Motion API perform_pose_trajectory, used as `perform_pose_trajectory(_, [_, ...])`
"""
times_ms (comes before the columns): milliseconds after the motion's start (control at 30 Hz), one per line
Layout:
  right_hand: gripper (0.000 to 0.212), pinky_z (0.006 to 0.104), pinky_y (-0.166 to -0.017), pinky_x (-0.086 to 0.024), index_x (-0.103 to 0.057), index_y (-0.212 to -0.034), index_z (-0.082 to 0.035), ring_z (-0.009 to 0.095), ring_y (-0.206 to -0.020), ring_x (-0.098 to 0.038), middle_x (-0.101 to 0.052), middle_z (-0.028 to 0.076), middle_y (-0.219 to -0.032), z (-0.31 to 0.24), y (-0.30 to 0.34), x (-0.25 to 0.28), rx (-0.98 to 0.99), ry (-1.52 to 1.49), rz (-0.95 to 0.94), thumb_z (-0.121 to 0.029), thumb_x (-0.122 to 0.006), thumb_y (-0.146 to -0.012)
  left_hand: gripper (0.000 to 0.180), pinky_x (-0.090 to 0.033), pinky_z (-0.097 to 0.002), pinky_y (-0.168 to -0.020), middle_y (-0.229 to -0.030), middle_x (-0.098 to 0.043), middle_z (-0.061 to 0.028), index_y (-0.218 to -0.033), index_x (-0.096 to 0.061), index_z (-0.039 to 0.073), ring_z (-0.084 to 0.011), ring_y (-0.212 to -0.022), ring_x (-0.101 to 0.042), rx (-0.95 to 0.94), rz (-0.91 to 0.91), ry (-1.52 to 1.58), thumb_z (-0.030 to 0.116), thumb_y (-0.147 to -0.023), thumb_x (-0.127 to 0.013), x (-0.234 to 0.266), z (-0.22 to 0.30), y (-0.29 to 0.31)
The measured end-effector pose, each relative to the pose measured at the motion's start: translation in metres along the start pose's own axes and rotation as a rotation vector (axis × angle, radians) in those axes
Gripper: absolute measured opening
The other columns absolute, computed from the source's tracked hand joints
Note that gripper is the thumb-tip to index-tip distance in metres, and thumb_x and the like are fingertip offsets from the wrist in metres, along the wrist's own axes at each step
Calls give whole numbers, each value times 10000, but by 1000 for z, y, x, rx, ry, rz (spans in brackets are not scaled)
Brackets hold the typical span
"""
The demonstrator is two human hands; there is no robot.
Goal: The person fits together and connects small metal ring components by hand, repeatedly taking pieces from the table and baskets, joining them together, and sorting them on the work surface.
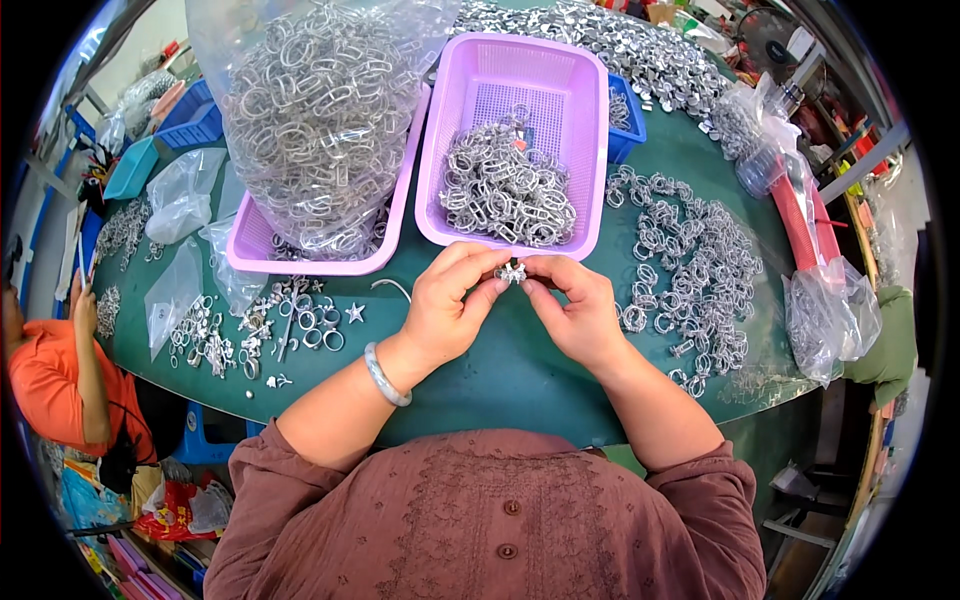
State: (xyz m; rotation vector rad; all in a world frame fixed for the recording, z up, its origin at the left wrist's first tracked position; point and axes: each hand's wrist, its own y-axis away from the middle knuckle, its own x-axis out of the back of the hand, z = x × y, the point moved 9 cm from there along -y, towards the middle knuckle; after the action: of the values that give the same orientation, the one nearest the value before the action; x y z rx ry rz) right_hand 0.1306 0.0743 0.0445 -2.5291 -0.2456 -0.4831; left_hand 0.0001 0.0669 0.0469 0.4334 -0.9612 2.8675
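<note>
My left hand (450,305) and my right hand (575,305) meet over the near side of the table, thumbs and forefingers pinched together. Between the fingertips sits a small silver metal piece (511,272), possibly a ring; its exact shape is too small to make out. Just beyond my hands stands a pink plastic basket (595,190) with a heap of silver metal rings (510,190) in its near half. On the right of my hands, many similar loose rings (690,270) spread over the green tabletop (470,385).
A large clear bag (330,130) full of metal rings rests in another pink basket (300,267). Assorted small silver parts (220,340) and plastic bags (178,290) lie at the left. Small metal pieces (620,45) cover the far side. A person in orange (65,390) sits at the left.
</note>
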Motion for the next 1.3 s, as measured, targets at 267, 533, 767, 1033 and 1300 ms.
perform_pose_trajectory(267, [186, 271, -631, -498, -587, -934, 21, 204, -736, -626, -613, 120, -831, -6, -3, 2, 36, 12, 13, 39, -596, -749, 300, -446, -240, -658, -893, -555, -69, -1019, -583, 8, -140, -751, -539, 13, 22, 38, -60, -729, -608, 1, 1, -2])
perform_pose_trajectory(533, [179, 266, -611, -493, -594, -927, 9, 198, -725, -624, -613, 113, -832, -6, -2, 4, 24, 26, 8, 29, -604, -749, 219, -475, -246, -660, -915, -565, -90, -962, -593, 1, -160, -782, -573, 13, 17, 46, -54, -750, -592, 2, 1, -2])
perform_pose_trajectory(767, [213, 266, -638, -490, -580, -972, -1, 167, -751, -619, -618, 98, -855, 0, -1, 4, -10, -89, 37, 13, -607, -761, 205, -481, -245, -691, -937, -558, -84, -964, -590, -4, -150, -808, -570, 83, 23, 188, -49, -764, -585, -1, -9, 0])
perform_pose_trajectory(1033, [215, 262, -642, -488, -574, -959, -3, 166, -767, -606, -609, 100, -903, -3, -2, 4, 14, -55, 9, 16, -618, -749, 286, -448, -235, -766, -1048, -515, -61, -1078, -547, -3, -105, -860, -519, 258, -30, 526, -50, -796, -565, -13, -23, 6])
perform_pose_trajectory(1300, [249, 264, -640, -491, -564, -950, -11, 178, -775, -597, -589, 99, -973, -18, -3, 5, 129, 82, 11, 48, -630, -717, 322, -478, -259, -771, -1014, -548, -79, -1107, -557, 10, -141, -883, -568, 159, -39, 281, -6, -788, -595, -6, -17, 3])
